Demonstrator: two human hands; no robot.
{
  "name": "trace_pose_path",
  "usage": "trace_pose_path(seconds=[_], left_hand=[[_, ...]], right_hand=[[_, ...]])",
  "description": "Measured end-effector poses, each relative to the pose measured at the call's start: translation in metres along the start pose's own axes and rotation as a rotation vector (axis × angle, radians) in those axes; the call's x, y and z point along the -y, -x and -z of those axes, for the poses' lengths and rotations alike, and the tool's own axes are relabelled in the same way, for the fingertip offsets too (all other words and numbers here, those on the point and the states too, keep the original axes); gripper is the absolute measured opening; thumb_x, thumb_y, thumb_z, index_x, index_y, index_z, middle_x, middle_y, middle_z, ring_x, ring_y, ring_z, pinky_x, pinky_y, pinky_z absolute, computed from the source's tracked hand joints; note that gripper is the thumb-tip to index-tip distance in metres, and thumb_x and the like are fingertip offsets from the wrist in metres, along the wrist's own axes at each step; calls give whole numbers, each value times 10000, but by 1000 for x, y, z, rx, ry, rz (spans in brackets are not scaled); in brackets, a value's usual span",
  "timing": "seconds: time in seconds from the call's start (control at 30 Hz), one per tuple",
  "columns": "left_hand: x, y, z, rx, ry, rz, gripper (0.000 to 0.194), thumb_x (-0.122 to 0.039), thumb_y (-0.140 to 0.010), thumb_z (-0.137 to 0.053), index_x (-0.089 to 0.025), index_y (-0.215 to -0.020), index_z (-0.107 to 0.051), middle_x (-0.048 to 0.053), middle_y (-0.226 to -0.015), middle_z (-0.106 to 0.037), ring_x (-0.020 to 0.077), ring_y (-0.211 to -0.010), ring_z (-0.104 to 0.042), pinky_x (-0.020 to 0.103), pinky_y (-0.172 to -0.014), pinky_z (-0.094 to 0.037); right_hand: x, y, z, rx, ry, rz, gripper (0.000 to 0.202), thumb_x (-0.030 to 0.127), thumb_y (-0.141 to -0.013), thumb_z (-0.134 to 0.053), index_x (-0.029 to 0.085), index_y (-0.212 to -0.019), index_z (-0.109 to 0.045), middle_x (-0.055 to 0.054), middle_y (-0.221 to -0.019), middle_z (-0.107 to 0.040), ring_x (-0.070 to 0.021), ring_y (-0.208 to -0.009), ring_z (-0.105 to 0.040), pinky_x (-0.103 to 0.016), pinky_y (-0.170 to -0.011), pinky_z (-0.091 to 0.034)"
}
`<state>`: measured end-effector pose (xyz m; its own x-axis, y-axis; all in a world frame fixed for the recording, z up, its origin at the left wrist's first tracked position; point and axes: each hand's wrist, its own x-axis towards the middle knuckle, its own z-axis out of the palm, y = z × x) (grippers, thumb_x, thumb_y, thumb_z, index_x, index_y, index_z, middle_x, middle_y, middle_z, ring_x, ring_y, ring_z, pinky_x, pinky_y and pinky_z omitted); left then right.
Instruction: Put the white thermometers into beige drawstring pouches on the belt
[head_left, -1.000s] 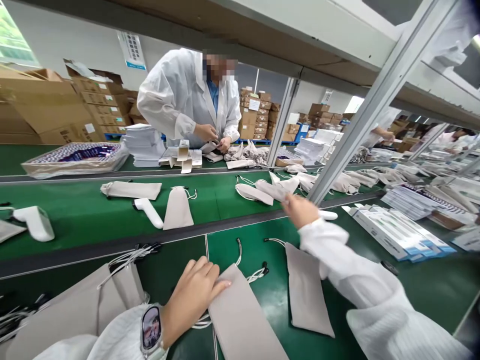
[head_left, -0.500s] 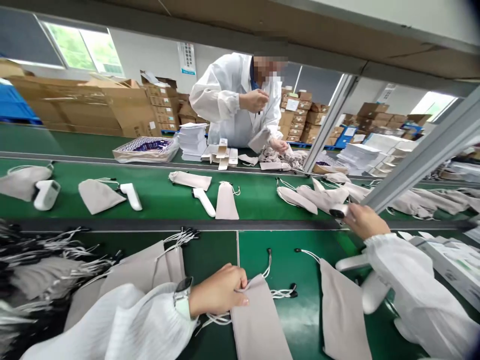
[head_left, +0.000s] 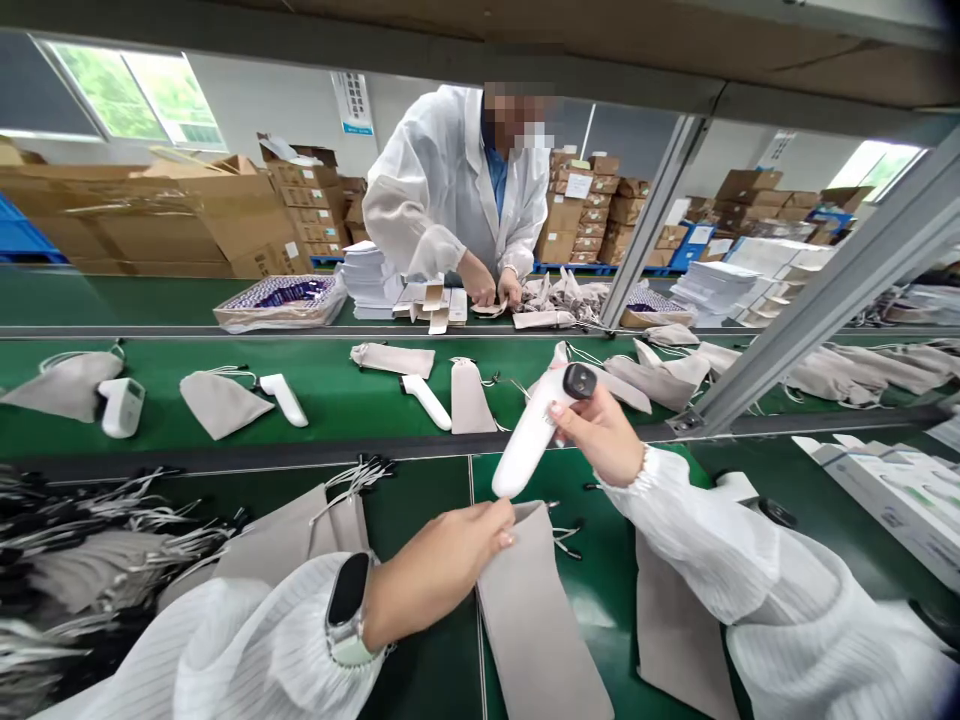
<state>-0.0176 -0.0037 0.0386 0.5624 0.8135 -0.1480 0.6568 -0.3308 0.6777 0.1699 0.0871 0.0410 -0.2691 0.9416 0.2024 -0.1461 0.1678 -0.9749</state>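
My left hand (head_left: 450,560) pinches the top edge of a beige drawstring pouch (head_left: 544,630) lying on the green table. White cords with black toggles stick out beyond that pouch. In my right hand (head_left: 600,430) is a white handheld thermometer (head_left: 532,430), its black round end up and its handle slanting down to the pouch's mouth. The handle's tip is close by my left fingers; whether it touches the pouch I cannot tell. A second pouch (head_left: 679,620) lies partly under my right sleeve, with another white device (head_left: 739,487) beside the arm.
Several pouches (head_left: 300,530) and a heap of corded ones (head_left: 97,570) lie at left. A green belt (head_left: 330,420) beyond carries pouches and white devices. White boxes (head_left: 892,500) stand at right beneath a slanting metal post (head_left: 817,310). A co-worker (head_left: 457,190) bends over the far bench.
My right hand has brought the thermometer leftward from the right, over to the pouch by my left hand. The co-worker's raised hand has come down to the bench.
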Motion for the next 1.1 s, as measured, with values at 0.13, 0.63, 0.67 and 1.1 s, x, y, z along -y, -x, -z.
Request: trace_pose_path(seconds=[0.13, 0.63, 0.67, 1.1], left_hand=[[-8, 1, 6, -95, 68, 88, 203, -296, -884, -274, -201, -708, -311, -38, -732, -408, 105, -621, -400, 209, -549, -300], [-9, -8, 6, -411, -501, -84, 262, -340, -901, -215, -182, -826, -410, 25, -834, -410, 151, -712, -460, 236, -505, -367], [-10, -7, 6, -408, -499, -75, 251, -325, -901, -217, -183, -836, -414, 22, -841, -404, 141, -697, -462, 229, -497, -367], [7, 19, 22, -136, -518, 101, 405, -438, -877, -275, -171, -661, -489, -9, -546, -444, 132, -513, -434, 230, -489, -275]], right_hand=[[-8, -4, -3, 108, -7, -106, 362, 353, -681, -633, 220, -979, -476, 29, -656, -495, -76, -507, -439, -187, -407, -364], [-15, 22, -23, 550, 178, -424, 549, 634, -763, -292, 140, -692, -521, 17, -566, -435, -87, -493, -441, -218, -434, -368], [-16, 28, -25, 555, 226, -386, 552, 634, -767, -282, 143, -657, -509, 23, -540, -414, -84, -473, -420, -220, -427, -355], [-3, 35, 45, 248, 627, 100, 640, 603, -784, -296, 136, -1188, -466, 47, -444, -418, -83, -368, -357, -225, -410, -321]])
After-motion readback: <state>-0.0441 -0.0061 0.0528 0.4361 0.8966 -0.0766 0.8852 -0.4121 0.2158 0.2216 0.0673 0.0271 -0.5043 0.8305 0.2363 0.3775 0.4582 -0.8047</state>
